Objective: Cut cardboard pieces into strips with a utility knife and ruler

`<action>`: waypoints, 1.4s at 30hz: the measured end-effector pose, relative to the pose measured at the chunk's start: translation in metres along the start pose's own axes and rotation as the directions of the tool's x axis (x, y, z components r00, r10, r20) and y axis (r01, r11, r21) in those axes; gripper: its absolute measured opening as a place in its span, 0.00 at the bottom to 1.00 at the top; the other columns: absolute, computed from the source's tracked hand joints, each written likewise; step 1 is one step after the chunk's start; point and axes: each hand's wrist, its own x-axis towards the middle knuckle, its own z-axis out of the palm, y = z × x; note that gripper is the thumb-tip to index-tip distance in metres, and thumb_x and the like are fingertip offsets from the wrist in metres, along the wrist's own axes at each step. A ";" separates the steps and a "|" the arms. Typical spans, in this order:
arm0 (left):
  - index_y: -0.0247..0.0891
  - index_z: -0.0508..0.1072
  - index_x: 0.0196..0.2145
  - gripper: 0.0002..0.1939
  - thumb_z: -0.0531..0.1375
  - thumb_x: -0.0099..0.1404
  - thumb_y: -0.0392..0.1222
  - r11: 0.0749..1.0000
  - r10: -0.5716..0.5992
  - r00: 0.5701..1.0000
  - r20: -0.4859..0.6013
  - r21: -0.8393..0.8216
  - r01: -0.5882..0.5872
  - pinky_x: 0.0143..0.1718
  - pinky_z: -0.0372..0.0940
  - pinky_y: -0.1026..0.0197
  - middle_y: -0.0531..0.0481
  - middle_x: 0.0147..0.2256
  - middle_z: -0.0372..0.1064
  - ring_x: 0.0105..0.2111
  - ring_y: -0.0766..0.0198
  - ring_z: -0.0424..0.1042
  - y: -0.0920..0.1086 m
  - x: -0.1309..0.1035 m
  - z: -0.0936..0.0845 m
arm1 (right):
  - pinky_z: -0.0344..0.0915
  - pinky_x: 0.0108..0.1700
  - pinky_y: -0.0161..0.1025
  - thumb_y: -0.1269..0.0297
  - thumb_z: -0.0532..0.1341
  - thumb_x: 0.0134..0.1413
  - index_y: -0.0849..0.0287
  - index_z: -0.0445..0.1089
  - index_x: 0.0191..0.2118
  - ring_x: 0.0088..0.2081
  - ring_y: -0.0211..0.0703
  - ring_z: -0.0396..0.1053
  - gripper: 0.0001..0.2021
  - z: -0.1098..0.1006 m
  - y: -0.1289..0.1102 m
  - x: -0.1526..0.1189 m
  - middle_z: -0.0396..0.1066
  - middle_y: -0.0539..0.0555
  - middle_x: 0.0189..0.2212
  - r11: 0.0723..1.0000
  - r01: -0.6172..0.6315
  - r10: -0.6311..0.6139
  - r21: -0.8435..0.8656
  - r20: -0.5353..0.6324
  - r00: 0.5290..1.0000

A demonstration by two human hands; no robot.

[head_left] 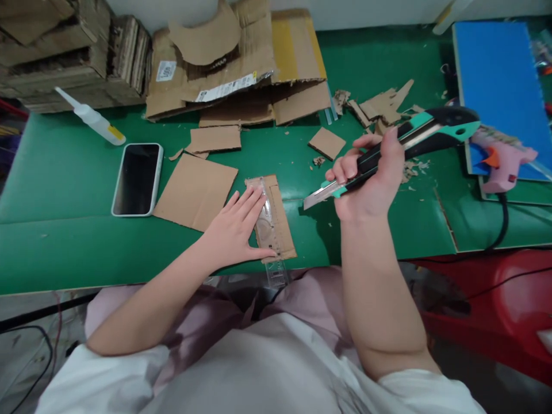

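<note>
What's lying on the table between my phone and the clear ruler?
In the head view, a flat, squarish cardboard piece lies between the phone and the clear ruler, on which your left hand rests.

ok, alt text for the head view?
A person's left hand rests on a clear ruler over a small cardboard piece; the right hand holds a utility knife, blade extended, above a green table. A phone, glue gun and other cardboard lie around.
</note>
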 end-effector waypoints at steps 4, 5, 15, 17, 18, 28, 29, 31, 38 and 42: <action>0.25 0.44 0.64 0.54 0.53 0.54 0.71 1.000 -0.010 1.000 0.005 0.007 0.010 0.63 0.42 0.44 0.31 0.64 0.41 0.65 0.46 0.41 0.002 0.001 -0.002 | 0.57 0.18 0.33 0.45 0.58 0.49 0.54 0.65 0.22 0.12 0.31 0.50 0.18 0.001 -0.002 -0.002 0.51 0.41 0.09 1.000 -0.012 0.012 -0.005 0.020 1.000; 0.25 0.44 0.64 0.54 0.53 0.54 0.70 1.000 -0.011 1.000 0.004 0.010 0.011 0.63 0.42 0.45 0.31 0.64 0.41 0.65 0.46 0.41 0.002 0.002 -0.002 | 0.57 0.17 0.33 0.44 0.59 0.48 0.54 0.65 0.22 0.12 0.31 0.49 0.18 0.001 -0.002 -0.002 0.51 0.41 0.09 1.000 -0.012 0.012 0.002 0.030 0.999; 0.23 0.45 0.63 0.54 0.50 0.55 0.71 0.998 -0.012 1.000 0.010 0.066 0.011 0.63 0.40 0.45 0.31 0.64 0.41 0.65 0.46 0.40 0.005 0.008 -0.001 | 0.56 0.17 0.32 0.43 0.57 0.48 0.54 0.64 0.22 0.11 0.30 0.51 0.19 0.003 0.000 -0.004 0.52 0.41 0.08 0.999 -0.031 0.031 -0.017 0.048 0.998; 0.24 0.46 0.63 0.54 0.50 0.55 0.72 0.996 -0.024 1.000 0.014 0.081 0.023 0.63 0.40 0.44 0.30 0.64 0.40 0.65 0.44 0.40 0.007 0.009 -0.002 | 0.58 0.17 0.31 0.44 0.56 0.50 0.54 0.64 0.23 0.11 0.30 0.51 0.19 0.003 0.003 -0.004 0.53 0.41 0.09 0.998 -0.031 0.032 -0.046 0.027 0.999; 0.25 0.47 0.63 0.54 0.50 0.54 0.72 0.995 -0.040 0.999 0.014 0.092 0.039 0.63 0.40 0.43 0.30 0.64 0.40 0.65 0.43 0.40 0.008 0.010 -0.002 | 0.58 0.17 0.31 0.45 0.56 0.50 0.55 0.64 0.23 0.11 0.29 0.52 0.18 0.003 0.004 -0.004 0.55 0.41 0.09 0.996 -0.043 0.044 -0.072 0.014 0.999; 0.23 0.51 0.62 0.59 0.47 0.48 0.77 0.992 -0.106 0.994 0.000 0.066 0.106 0.61 0.44 0.41 0.23 0.63 0.41 0.64 0.38 0.41 0.010 0.011 -0.002 | 0.59 0.16 0.30 0.45 0.59 0.47 0.56 0.62 0.24 0.11 0.28 0.52 0.19 0.002 0.016 -0.005 0.58 0.40 0.11 0.950 -0.228 0.241 -0.213 0.037 0.970; 0.23 0.50 0.62 0.58 0.48 0.48 0.76 0.995 -0.077 0.997 0.009 0.061 0.077 0.62 0.44 0.42 0.24 0.63 0.41 0.64 0.41 0.40 0.009 0.011 -0.002 | 0.57 0.16 0.30 0.44 0.59 0.46 0.55 0.62 0.24 0.11 0.28 0.51 0.19 0.002 0.016 -0.005 0.56 0.40 0.11 0.962 -0.200 0.210 -0.187 0.038 0.977; 0.23 0.48 0.62 0.58 0.48 0.50 0.75 0.999 -0.010 0.999 0.035 0.049 0.008 0.63 0.42 0.44 0.27 0.64 0.41 0.65 0.45 0.40 0.007 0.012 -0.002 | 0.55 0.16 0.31 0.41 0.60 0.43 0.55 0.62 0.23 0.12 0.29 0.49 0.20 0.004 0.016 -0.005 0.54 0.40 0.10 0.980 -0.146 0.152 -0.131 0.032 0.988; 0.24 0.47 0.63 0.55 0.51 0.52 0.73 0.999 0.020 0.998 0.062 0.038 -0.022 0.63 0.39 0.41 0.32 0.64 0.42 0.65 0.43 0.38 0.007 0.013 -0.003 | 0.52 0.16 0.34 0.41 0.63 0.38 0.54 0.59 0.18 0.12 0.30 0.48 0.22 0.011 0.010 -0.006 0.51 0.41 0.09 0.997 -0.026 0.025 -0.066 -0.020 0.999; 0.32 0.51 0.63 0.45 0.55 0.58 0.64 0.999 0.034 0.995 0.092 0.011 -0.035 0.62 0.41 0.40 0.34 0.65 0.39 0.65 0.42 0.38 0.008 0.009 -0.009 | 0.47 0.15 0.34 0.41 0.63 0.40 0.55 0.55 0.16 0.11 0.29 0.45 0.25 0.022 0.013 -0.002 0.48 0.41 0.09 0.996 0.049 -0.053 -0.076 -0.058 0.997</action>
